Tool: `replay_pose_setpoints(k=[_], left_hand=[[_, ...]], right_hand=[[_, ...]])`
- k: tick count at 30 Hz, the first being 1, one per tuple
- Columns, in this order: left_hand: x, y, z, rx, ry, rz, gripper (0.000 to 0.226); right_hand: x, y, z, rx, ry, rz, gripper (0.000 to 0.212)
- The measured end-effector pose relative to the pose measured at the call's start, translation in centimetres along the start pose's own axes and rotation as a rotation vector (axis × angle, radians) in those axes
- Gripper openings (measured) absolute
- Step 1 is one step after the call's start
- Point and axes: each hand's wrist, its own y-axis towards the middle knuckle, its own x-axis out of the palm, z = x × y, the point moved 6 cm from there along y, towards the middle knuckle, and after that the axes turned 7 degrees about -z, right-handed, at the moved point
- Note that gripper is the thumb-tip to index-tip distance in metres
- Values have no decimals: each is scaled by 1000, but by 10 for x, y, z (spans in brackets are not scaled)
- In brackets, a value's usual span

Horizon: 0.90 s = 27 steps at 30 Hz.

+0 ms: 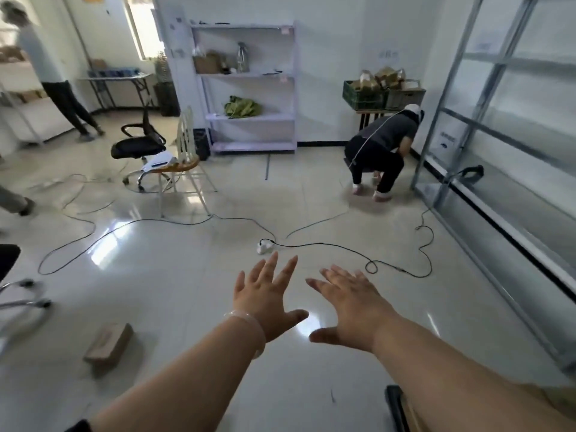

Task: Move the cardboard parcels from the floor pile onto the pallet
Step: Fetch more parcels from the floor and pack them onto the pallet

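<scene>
1. Arms outstretched over a glossy tiled floor (187, 275), the left hand (268, 304) and right hand (349, 310) hang palm-down side by side, fingers straight and spread apart, holding nothing.

2. One cardboard parcel (108, 343) lies flat on the tiles at lower left, well apart from both hands and nearer the left arm. No pile shows beyond it, and no pallet can be made out; a dark object (397, 406) at the bottom edge is too cropped to identify.

3. The parcel looks small, boxy and stiff, likely light enough for one hand, though its blurred surface gives no clue to its contents. Gripping it across the two long sides, or with a palm under each short end, seems the safest hold, since plain cardboard may slide on the polished floor if pushed.

4. Black cables (327, 244) loop across the floor ahead, meeting at a white power strip (264, 246) just beyond the fingertips: a likely trip hazard for anyone carrying a load.

5. Open tile surrounds the parcel, but a chair base (25, 294) stands near its left, a metal rack (486, 169) lines the right side, and a crouching person (380, 151) occupies the far corner.
</scene>
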Motion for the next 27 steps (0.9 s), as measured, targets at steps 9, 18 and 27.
replay_pose_setpoints(k=[9,18,27], left_hand=[[1,23,-115,-259,-90,18,97],[-21,88,-187,-551,-148,50,96],[-25,106,-253,-833,-234,78,95]], right_hand=[[-17,126,-67,-216,-93,-62,95],[-49,261,-82,-493,-236,-114,98],[-65,362,-119,-701,-251,-158,101]])
